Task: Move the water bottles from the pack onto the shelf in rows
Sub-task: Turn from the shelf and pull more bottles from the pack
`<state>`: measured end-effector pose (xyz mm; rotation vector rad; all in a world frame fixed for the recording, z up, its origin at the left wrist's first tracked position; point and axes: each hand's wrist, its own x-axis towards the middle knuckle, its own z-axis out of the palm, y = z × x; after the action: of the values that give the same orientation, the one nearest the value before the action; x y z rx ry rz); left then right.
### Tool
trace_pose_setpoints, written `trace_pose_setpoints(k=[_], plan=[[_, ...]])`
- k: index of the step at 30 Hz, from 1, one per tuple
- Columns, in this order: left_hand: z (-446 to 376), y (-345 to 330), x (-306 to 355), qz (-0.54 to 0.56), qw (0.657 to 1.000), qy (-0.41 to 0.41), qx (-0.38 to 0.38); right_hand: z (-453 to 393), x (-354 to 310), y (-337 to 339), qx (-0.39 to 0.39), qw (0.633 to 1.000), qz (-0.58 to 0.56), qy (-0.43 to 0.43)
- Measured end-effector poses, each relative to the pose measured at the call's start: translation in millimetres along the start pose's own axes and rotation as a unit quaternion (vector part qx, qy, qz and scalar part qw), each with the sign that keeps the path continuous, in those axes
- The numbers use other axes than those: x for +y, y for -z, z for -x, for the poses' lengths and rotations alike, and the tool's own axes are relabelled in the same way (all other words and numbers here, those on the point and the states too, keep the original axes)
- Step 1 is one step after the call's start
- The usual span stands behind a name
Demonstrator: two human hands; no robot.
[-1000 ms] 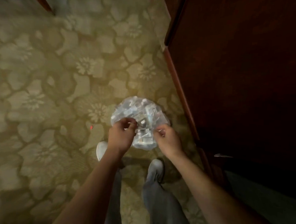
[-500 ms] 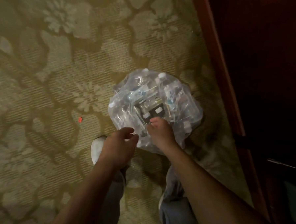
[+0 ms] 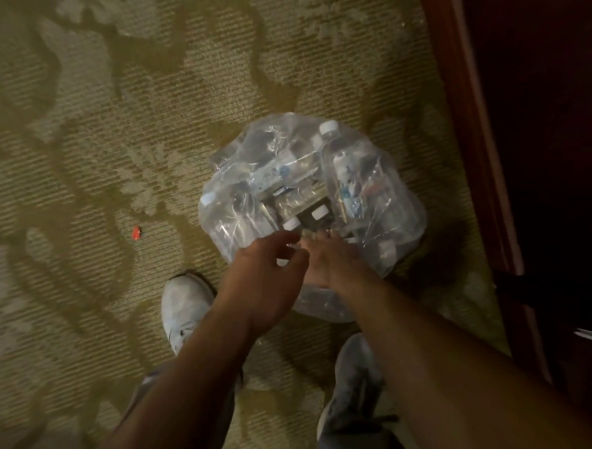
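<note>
A patterned olive carpet [image 3: 120, 146] is filling the view. At centre, the clear plastic-wrapped pack of water bottles [image 3: 309, 204] is lying beside dark red wooden furniture [image 3: 469, 164] at three o'clock. At the pack's six o'clock edge, the right hand [image 3: 337, 264] is pressing into the wrap, grip hidden; the left hand [image 3: 268, 274] is hovering half-open, empty. Likely opening step; next, freeing a bottle.

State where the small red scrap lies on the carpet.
In the head view, the red scrap lies on the patterned carpet, left of the water bottle pack and beyond the white shoe.

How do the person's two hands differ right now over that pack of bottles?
The left hand hovers just above the pack, fingers curled and apart; the right hand reaches deeper, its fingertips pressed into the torn plastic. The left overlaps the right in view. Both are bare and meet at the pack's near edge.
</note>
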<state>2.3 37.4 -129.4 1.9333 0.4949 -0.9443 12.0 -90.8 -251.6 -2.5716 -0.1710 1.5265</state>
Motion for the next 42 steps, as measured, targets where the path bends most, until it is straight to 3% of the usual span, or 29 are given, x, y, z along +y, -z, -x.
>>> trace_pose_setpoints(k=[5, 10, 15, 18, 20, 22, 26, 29, 31, 35, 40, 42], plan=[[7.6, -5.0, -10.3, 0.003, 1.000, -0.003, -0.025, 3.3, -6.8, -3.1, 0.059, 0.997, 0.027, -0.033], [5.5, -6.6, -16.7, 0.074, 0.996, 0.035, 0.021, 27.5, -1.7, -0.3, 0.215, 0.973, -0.085, -0.020], [13.9, -23.1, -23.4, 0.072, 0.995, 0.064, 0.002, 61.3, 6.0, 25.8, 0.351, 0.920, -0.166, -0.050], [12.6, -29.7, -22.1, 0.100, 0.992, 0.072, -0.001, 88.3, 5.4, 33.7, 0.357, 0.847, -0.378, -0.114], [12.9, -30.8, -19.6, 0.160, 0.982, 0.100, 0.011, 105.1, -0.5, 33.8, 0.319, 0.722, -0.602, -0.123], [14.0, -30.8, -18.4, 0.214, 0.968, 0.133, 0.009, 118.1, -6.2, 27.1, 0.249, 0.600, -0.751, -0.120], [17.2, -27.9, -19.8, 0.331, 0.928, 0.171, -0.020, 131.3, -18.1, -0.2, 0.076, 0.447, -0.886, -0.099], [20.8, -24.6, -22.5, 0.391, 0.906, 0.152, -0.048, 141.6, -27.5, -13.6, -0.021, 0.349, -0.935, -0.065], [20.9, -24.0, -23.2, 0.424, 0.892, 0.146, -0.062, 145.2, -31.0, -18.9, -0.063, 0.324, -0.942, -0.053], [21.0, -19.7, -21.6, 0.487, 0.855, 0.140, -0.109, 148.8, -35.2, -22.6, -0.133, 0.325, -0.935, -0.044], [20.6, -11.3, -20.8, 0.504, 0.835, 0.120, -0.184, 153.4, -38.5, -24.9, -0.251, 0.209, -0.945, 0.033], [18.0, -9.1, -20.0, 0.496, 0.840, 0.109, -0.192, 152.1, -38.3, -27.8, -0.262, 0.229, -0.937, 0.018]])
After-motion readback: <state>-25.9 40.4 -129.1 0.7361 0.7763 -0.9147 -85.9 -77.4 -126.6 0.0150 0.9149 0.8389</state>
